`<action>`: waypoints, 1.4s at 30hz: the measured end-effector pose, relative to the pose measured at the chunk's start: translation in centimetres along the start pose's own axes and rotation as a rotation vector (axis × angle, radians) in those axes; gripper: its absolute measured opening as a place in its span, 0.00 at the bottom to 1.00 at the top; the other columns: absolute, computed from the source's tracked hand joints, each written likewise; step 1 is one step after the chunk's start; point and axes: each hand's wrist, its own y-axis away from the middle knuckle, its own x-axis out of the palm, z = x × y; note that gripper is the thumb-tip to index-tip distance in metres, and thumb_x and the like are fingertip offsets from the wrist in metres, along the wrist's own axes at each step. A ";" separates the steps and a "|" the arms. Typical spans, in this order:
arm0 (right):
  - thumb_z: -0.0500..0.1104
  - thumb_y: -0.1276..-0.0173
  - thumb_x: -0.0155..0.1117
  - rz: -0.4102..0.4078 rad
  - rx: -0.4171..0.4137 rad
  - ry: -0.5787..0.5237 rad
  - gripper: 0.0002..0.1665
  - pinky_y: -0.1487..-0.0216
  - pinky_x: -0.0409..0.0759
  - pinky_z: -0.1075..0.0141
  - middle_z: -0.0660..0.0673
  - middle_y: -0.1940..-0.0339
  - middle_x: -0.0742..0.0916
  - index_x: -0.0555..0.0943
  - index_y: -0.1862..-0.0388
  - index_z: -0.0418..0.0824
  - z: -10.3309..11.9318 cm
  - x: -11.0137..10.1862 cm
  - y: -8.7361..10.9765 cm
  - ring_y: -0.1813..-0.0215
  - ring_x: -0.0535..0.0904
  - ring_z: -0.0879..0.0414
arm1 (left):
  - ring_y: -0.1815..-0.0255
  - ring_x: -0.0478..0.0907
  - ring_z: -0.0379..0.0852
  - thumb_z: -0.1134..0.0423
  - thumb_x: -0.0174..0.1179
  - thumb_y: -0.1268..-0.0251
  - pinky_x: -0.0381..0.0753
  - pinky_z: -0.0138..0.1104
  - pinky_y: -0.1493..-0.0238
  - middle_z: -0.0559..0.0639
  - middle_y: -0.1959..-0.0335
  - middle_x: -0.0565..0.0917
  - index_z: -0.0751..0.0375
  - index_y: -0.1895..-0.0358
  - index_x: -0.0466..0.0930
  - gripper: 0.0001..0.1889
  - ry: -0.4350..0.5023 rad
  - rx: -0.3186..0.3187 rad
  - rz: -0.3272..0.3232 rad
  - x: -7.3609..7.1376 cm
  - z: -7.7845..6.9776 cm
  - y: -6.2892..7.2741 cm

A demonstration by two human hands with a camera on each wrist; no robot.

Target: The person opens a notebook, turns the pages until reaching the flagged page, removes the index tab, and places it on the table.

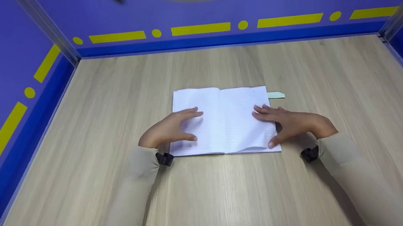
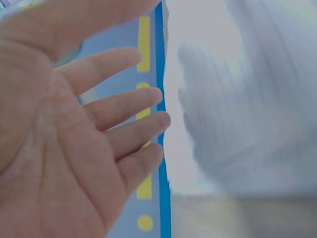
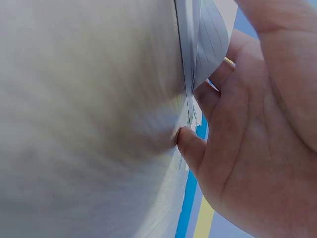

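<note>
An open notebook [image 1: 238,121] with lined white pages lies flat on the table, its fold running down the middle. My left hand [image 1: 170,128] is spread low over the left page, fingers extended and thumb apart; its palm [image 2: 64,144] shows bare in the left wrist view. On the right, my right hand [image 1: 286,122] reaches in over the notebook's outer edge, fingers on the right page and thumb near the lower corner. A page [image 3: 212,44] bows up at the edge by that hand, and the little finger [image 3: 190,146] extends down beside the notebook's edge.
A pale green tab [image 1: 276,95] sticks out from the notebook's upper right side. The wood-grain table [image 1: 208,198] is bounded by blue panels with yellow marks [image 1: 200,29] at the back and sides. Black wrist cameras [image 1: 309,154] sit at both cuffs.
</note>
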 end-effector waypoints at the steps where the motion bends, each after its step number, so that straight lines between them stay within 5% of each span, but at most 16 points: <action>1: 0.56 0.47 0.74 -0.001 0.001 0.001 0.63 0.28 0.31 0.36 0.39 0.20 0.46 0.48 0.22 0.40 0.0 0.0 0.0 0.21 0.34 0.38 | 0.23 0.53 0.51 0.62 0.69 0.45 0.54 0.43 0.25 0.54 0.25 0.61 0.56 0.29 0.65 0.38 -0.001 0.024 -0.016 0.2 -0.3 -0.1; 11: 0.57 0.46 0.73 -0.006 0.008 0.006 0.61 0.27 0.33 0.37 0.39 0.20 0.47 0.49 0.22 0.41 0.1 0.0 0.0 0.20 0.36 0.38 | 0.30 0.68 0.50 0.61 0.66 0.40 0.63 0.40 0.29 0.55 0.34 0.74 0.62 0.34 0.71 0.30 -0.078 0.271 -0.094 2.3 -3.5 -1.9; 15: 0.57 0.45 0.73 -0.012 0.016 0.009 0.61 0.27 0.33 0.36 0.40 0.20 0.47 0.50 0.22 0.42 0.1 0.0 0.1 0.20 0.36 0.39 | 0.32 0.70 0.48 0.59 0.65 0.39 0.64 0.38 0.30 0.54 0.36 0.76 0.62 0.35 0.72 0.28 -0.110 0.322 -0.084 3.4 -4.7 -2.8; 27: 0.58 0.45 0.73 -0.016 0.010 0.014 0.60 0.28 0.34 0.34 0.40 0.20 0.48 0.51 0.22 0.42 0.1 0.0 0.0 0.21 0.35 0.38 | 0.37 0.73 0.44 0.59 0.64 0.37 0.69 0.34 0.33 0.52 0.40 0.79 0.60 0.36 0.73 0.26 -0.142 0.388 -0.020 5.8 -7.5 -4.8; 42: 0.57 0.45 0.72 -0.026 -0.022 0.010 0.59 0.28 0.34 0.35 0.39 0.20 0.49 0.52 0.23 0.39 0.0 0.1 0.0 0.21 0.37 0.38 | 0.44 0.75 0.42 0.58 0.66 0.40 0.71 0.32 0.38 0.50 0.42 0.79 0.59 0.38 0.76 0.25 -0.199 0.399 0.041 7.6 -8.8 -6.3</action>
